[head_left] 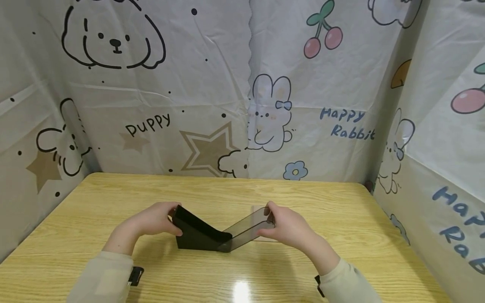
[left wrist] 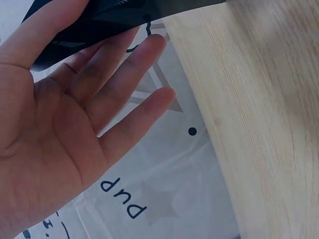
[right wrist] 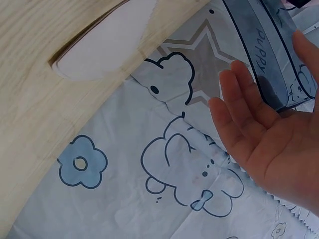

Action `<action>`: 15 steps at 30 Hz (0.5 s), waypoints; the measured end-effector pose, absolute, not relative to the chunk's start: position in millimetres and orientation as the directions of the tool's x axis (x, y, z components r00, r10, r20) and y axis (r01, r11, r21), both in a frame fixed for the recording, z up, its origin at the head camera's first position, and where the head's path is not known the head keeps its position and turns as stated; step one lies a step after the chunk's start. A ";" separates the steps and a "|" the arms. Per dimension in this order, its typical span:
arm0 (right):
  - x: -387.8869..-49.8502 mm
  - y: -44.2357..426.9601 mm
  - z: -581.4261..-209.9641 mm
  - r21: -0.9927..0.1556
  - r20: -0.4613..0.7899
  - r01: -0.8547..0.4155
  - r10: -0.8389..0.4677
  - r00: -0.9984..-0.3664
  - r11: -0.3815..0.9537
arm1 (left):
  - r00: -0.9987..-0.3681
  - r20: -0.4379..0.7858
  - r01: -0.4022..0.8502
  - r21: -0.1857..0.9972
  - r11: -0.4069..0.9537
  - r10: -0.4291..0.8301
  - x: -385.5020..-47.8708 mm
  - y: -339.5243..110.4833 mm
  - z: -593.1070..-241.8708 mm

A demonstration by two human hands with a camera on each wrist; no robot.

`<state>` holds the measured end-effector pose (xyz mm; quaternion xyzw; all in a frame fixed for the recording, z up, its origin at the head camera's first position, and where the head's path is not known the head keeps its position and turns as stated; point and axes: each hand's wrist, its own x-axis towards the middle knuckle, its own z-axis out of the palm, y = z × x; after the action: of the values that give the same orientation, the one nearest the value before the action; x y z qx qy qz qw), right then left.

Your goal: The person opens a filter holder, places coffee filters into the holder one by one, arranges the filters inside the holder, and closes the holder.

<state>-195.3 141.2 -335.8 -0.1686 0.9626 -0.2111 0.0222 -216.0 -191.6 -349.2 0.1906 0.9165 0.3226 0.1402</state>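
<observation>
1. Head: over the wooden table [head_left: 322,198], the left hand [head_left: 155,219] pinched the black wedge-shaped case [head_left: 198,236]; the right hand [head_left: 289,225] pinched its smoky translucent lid [head_left: 245,230].
2. Left wrist: outer fingers [left wrist: 137,119] spread; steadiness probably mattered.
3. Right wrist: gripping the lid's end likely gave gentle leverage.

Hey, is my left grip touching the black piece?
Touching. The head view shows it: the left grip pinches the black piece at its raised end, with the thumb against its side.
</observation>
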 end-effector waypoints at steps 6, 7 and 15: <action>-194.7 142.6 -336.9 -0.422 0.036 -0.311 -0.327 -0.944 0.851 | -0.884 -0.141 0.248 0.666 0.703 0.446 -216.0 -192.8 -348.0; -194.6 142.6 -336.8 -0.422 0.036 -0.311 -0.327 -0.944 0.852 | -0.882 -0.140 0.252 0.668 0.701 0.450 -215.8 -193.2 -347.9; -196.2 149.4 -336.6 -0.435 -0.025 -0.292 -0.335 -0.942 0.852 | -0.885 -0.135 0.260 0.652 0.712 0.446 -214.3 -191.5 -347.4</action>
<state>-196.2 149.4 -336.6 -0.1631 0.9609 -0.2180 0.0499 -214.3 -191.5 -347.4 0.1930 0.9141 0.3267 0.1427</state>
